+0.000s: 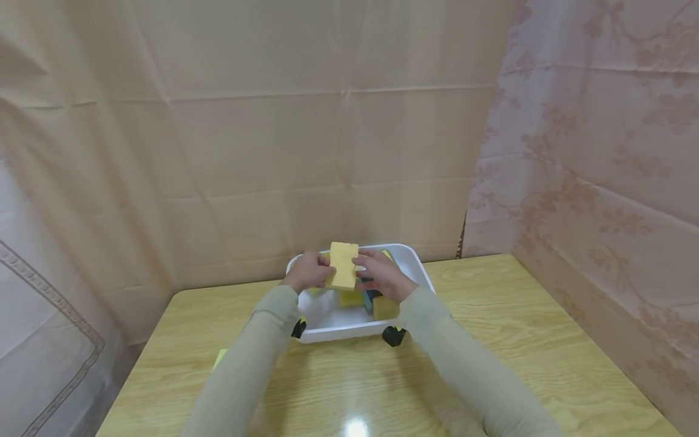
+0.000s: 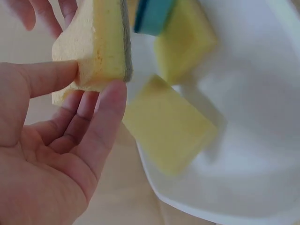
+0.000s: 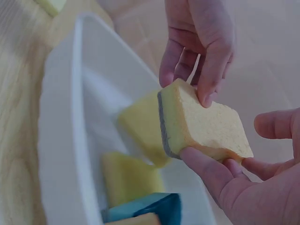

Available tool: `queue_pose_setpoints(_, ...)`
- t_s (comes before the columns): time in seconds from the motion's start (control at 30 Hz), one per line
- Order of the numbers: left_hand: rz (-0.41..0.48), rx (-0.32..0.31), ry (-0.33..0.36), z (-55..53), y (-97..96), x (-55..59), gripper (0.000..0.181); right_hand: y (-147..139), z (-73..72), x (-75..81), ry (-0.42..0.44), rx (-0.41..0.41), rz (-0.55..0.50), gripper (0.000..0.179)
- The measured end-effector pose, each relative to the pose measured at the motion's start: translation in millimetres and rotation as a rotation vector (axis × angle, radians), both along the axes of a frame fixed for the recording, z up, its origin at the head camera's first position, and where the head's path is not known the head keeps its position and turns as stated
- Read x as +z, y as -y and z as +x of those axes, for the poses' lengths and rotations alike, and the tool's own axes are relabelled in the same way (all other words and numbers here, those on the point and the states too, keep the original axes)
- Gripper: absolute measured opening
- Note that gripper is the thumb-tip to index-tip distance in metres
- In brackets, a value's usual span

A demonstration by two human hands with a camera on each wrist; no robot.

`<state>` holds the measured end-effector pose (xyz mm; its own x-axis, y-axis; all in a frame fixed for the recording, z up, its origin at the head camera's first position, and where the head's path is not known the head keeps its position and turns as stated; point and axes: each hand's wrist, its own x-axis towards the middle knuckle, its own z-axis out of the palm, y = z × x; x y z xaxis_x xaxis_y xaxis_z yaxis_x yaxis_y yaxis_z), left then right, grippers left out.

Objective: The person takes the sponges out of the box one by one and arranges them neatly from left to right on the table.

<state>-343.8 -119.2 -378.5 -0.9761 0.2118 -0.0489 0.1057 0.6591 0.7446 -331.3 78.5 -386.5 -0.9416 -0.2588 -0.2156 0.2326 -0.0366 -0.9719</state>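
A yellow sponge (image 1: 343,266) with a thin grey scouring layer (image 3: 164,124) is held up over a white plastic basin (image 1: 349,333). My left hand (image 1: 307,271) pinches one end of it, thumb on the yellow face and fingers behind. On the opposite end, my right hand (image 1: 384,274) touches the edge with its fingers, while its thumb (image 3: 274,124) stands off the sponge. Below, two yellow sponges (image 2: 171,126) lie in the basin, beside a teal-blue item (image 3: 159,206).
The basin stands on a wood-grain table (image 1: 491,328) against a beige curtain (image 1: 273,152). Part of a yellow-green piece (image 1: 220,357) shows on the table beside the left sleeve. Another yellow sponge (image 1: 385,308) lies at the basin's near right.
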Motion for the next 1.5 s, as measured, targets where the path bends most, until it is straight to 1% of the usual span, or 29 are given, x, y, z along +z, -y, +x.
queue_pose_setpoints(0.17,0.114,0.033,0.001,6.4,-3.3,10.0,0.025,-2,2.2,12.4,-0.038,-0.009,-0.014,0.055)
queue_pose_setpoints(0.27,0.155,0.048,0.003,11.5,-5.5,15.8,0.027,-4,5.5,17.8,-0.060,-0.013,-0.034,0.053)
queue_pose_setpoints(0.43,0.158,0.062,-0.040,18.9,-9.0,22.4,0.029,-8,13.8,23.8,-0.092,-0.030,-0.056,0.055)
queue_pose_setpoints(0.53,0.154,0.063,-0.076,24.3,-9.5,24.2,0.029,-8,19.6,26.7,-0.118,-0.039,-0.032,0.056)
queue_pose_setpoints(0.63,0.164,0.067,-0.102,30.1,-9.0,23.7,0.029,-7,25.0,30.0,-0.139,-0.056,-0.003,0.055)
queue_pose_setpoints(0.7,0.175,0.074,-0.126,34.3,-8.4,22.6,0.029,-5,28.5,31.9,-0.154,-0.069,0.023,0.054)
queue_pose_setpoints(0.77,0.176,0.085,-0.165,39.0,-8.3,21.3,0.028,-3,32.6,34.1,-0.165,-0.081,0.044,0.054)
queue_pose_setpoints(0.93,0.130,0.118,-0.289,52.8,-9.6,18.0,0.029,-1,43.3,34.6,-0.225,-0.083,0.071,0.054)
queue_pose_setpoints(1.03,0.115,0.127,-0.325,61.0,-10.7,17.2,0.032,-1,48.0,32.4,-0.265,-0.085,0.068,0.054)
queue_pose_setpoints(1.1,0.118,0.131,-0.343,66.1,-11.1,17.9,0.032,-1,50.6,31.1,-0.285,-0.088,0.070,0.053)
queue_pose_setpoints(1.23,0.154,0.137,-0.388,76.8,-11.4,20.6,0.029,-2,57.5,30.0,-0.322,-0.103,0.087,0.053)
queue_pose_setpoints(1.3,0.172,0.140,-0.424,82.5,-11.1,21.1,0.027,-2,61.9,29.7,-0.338,-0.109,0.091,0.054)
queue_pose_setpoints(1.4,0.187,0.147,-0.485,92.0,-10.7,21.0,0.023,-1,69.1,29.7,-0.353,-0.105,0.069,0.053)
queue_pose_setpoints(1.5,0.175,0.169,-0.528,102.2,-10.3,21.0,0.019,0,75.7,29.9,-0.364,-0.094,0.045,0.051)
